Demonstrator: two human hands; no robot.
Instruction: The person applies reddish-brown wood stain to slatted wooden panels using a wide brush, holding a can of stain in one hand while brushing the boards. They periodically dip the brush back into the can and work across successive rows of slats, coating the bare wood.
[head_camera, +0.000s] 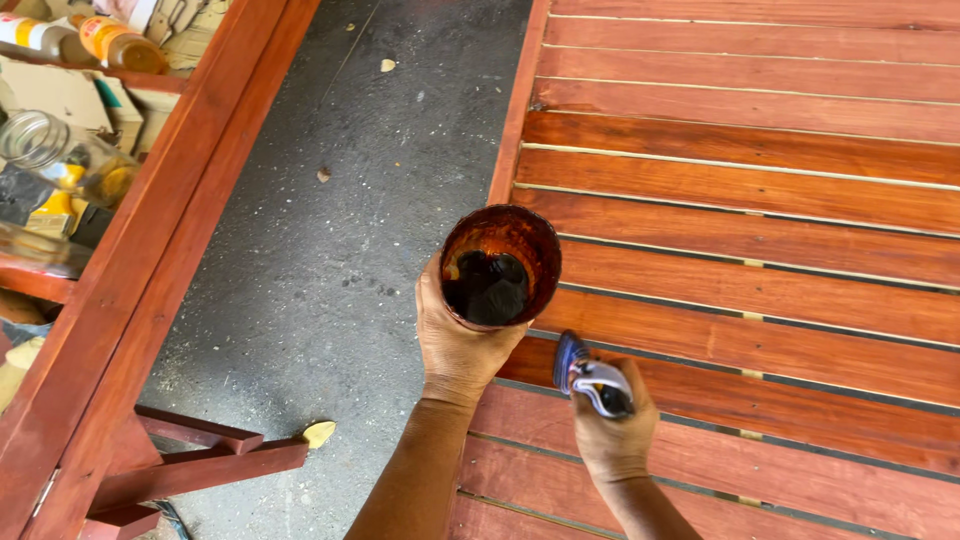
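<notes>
My left hand (455, 345) grips a stained round can (500, 265) from below; its inside is coated reddish-brown with a dark liquid or dark lump at the bottom. My right hand (612, 430) is closed around the blue and white handle of a brush (592, 380); its bristles are hidden behind the hand. Both hands hover over the left edge of a slatted wooden panel (750, 200) stained reddish-brown, with narrow gaps between the slats.
A grey concrete floor (350, 200) runs between the panel and a red-stained wooden frame (150, 260) on the left. Behind that frame sit a glass jar (60, 150), bottles (110, 40) and boxes. A few dry leaves lie on the floor.
</notes>
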